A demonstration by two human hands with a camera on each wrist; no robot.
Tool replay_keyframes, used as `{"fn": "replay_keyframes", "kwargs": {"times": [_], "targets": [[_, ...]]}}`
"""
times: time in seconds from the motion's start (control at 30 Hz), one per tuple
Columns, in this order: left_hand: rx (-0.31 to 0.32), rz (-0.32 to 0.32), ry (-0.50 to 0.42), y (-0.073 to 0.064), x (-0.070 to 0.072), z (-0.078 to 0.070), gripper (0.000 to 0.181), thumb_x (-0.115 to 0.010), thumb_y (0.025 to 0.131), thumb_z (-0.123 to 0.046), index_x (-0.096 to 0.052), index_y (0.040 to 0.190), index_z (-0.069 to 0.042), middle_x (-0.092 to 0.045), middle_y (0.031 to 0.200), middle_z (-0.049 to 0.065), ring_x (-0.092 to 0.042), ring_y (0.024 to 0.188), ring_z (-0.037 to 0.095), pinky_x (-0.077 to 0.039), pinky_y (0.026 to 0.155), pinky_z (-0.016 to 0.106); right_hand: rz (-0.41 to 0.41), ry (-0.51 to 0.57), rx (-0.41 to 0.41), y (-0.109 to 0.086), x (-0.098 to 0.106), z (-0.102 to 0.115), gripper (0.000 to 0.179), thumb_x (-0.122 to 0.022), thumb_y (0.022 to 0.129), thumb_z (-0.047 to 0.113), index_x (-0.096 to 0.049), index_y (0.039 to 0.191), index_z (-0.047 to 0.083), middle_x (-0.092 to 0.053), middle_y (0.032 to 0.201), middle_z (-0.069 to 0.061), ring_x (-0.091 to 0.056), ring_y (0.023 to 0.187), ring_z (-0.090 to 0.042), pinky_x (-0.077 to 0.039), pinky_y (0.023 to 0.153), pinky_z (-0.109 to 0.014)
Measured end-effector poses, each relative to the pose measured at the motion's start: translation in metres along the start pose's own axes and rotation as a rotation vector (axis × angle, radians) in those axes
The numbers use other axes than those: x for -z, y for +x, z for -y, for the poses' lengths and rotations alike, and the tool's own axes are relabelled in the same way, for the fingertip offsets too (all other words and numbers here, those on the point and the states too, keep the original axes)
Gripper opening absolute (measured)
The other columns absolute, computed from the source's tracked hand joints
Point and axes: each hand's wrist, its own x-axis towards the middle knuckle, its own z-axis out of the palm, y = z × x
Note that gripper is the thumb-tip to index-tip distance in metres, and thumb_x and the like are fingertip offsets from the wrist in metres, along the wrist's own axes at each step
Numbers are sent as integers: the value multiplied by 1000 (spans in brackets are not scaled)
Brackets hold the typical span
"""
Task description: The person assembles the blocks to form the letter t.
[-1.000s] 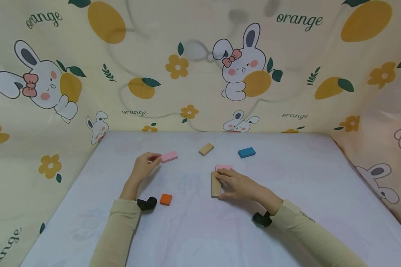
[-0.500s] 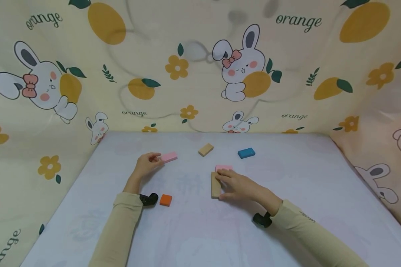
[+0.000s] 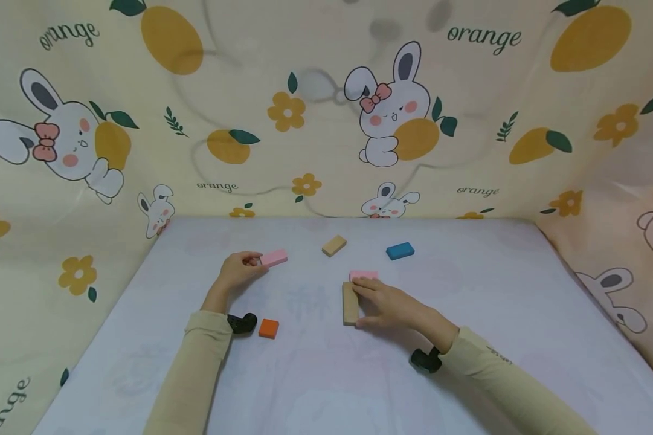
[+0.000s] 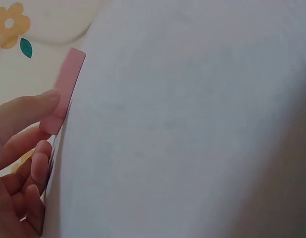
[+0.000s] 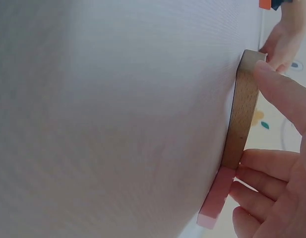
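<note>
Pinching a pink block [image 3: 275,258] is the left hand [image 3: 238,270]; the right hand [image 3: 395,304] grips a wooden block [image 3: 350,306]

The right hand [image 3: 389,303] partly hides the nearer pink block [image 3: 363,275]; the sleeve print [image 3: 499,354], perhaps lettering, is illegibly small.

Passing room between left hand [image 3: 240,269] and right hand [image 3: 394,303]
The orange block [image 3: 269,328] and long wooden block [image 3: 350,304] flank it.
</note>
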Motion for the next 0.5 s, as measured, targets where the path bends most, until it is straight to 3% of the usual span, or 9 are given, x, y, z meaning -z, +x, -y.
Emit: {"fn": "replay_keyframes", "kwargs": {"times": [0.2, 0.5], "targets": [[26, 6, 10, 2, 1, 1, 47, -71, 86, -27, -62, 126, -4, -60, 92, 7, -49, 84, 18, -37, 71, 24, 10, -4, -12, 2, -1, 1, 80, -71, 85, 41, -39, 145, 1, -34, 156, -16, -36, 143, -35, -37, 112, -50], [-15, -17, 2, 2, 2, 5, 43, -73, 84, -23, -66, 120, -2, -65, 94, 10, -51, 83, 18, -38, 72, 23, 2, 4, -12, 1, 0, 3, 80, -73, 83, 40, -40, 144, -1, -35, 156, -17, -37, 143, -35, -37, 112, -51]]}}
